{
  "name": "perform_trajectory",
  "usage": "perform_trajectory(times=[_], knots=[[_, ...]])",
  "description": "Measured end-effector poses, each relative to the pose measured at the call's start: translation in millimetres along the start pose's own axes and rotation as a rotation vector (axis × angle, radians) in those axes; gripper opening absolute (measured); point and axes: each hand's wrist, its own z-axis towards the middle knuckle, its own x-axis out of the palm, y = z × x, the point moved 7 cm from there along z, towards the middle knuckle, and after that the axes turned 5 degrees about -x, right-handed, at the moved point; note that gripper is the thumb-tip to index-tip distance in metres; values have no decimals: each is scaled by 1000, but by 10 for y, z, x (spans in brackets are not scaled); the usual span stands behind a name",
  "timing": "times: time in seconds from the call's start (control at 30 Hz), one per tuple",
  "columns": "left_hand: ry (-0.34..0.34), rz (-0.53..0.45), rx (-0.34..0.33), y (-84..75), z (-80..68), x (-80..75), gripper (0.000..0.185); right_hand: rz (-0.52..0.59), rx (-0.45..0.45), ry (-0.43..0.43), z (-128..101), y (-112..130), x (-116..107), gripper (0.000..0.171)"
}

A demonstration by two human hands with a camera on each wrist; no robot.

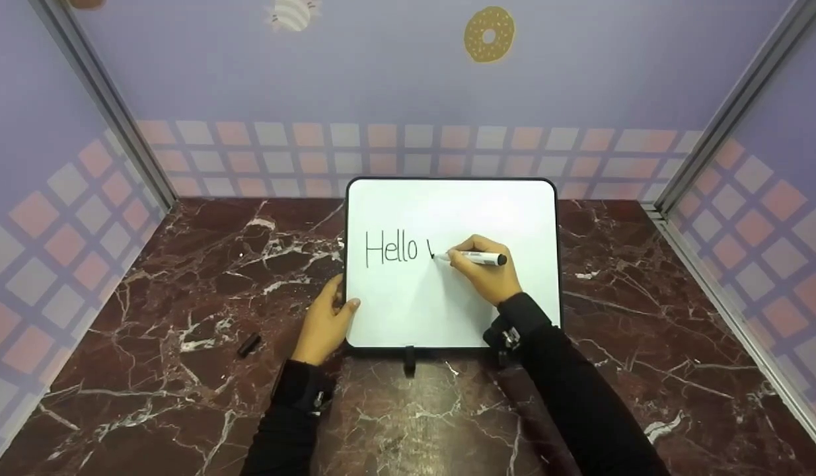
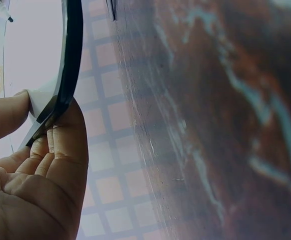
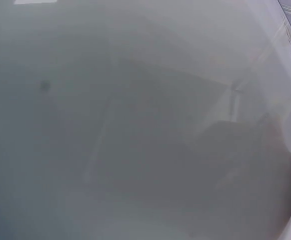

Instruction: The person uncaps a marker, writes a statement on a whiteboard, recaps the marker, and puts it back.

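Note:
A whiteboard with a black frame stands propped up on the marbled table. "Hello" and the start of another letter are written on it in black. My right hand pinches a white marker with a black end, its tip at the newest stroke. The left edge of the board is gripped by my left hand, thumb on the white face and fingers behind the frame, as the left wrist view shows too. Mostly the board's white surface fills the right wrist view.
A black marker cap lies on the marbled table left of the board. A small black stand foot juts out below the board's lower edge. Purple walls with checkered bands enclose the back and sides.

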Motion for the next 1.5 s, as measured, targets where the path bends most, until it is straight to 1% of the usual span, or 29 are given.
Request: perform_trajectory(times=[0.33, 0.6, 0.83, 1.07, 1.2, 1.5], knots=[[1, -10, -1, 11, 8, 11, 60, -20, -4, -31, 65, 0, -20, 11], [-7, 3, 0, 16, 19, 5, 60, -11, 15, -50, 116, -9, -26, 11], [3, -8, 7, 18, 21, 7, 62, -1, 6, -50, 126, -3, -35, 9], [-4, -9, 3, 17, 23, 15, 60, -21, 8, -38, 123, -4, -32, 10], [-6, -3, 8, 12, 18, 14, 60, -28, 12, -36, 119, -10, -35, 10], [-7, 11, -3, 18, 24, 12, 60, -30, 20, -25, 92, -21, -46, 12]])
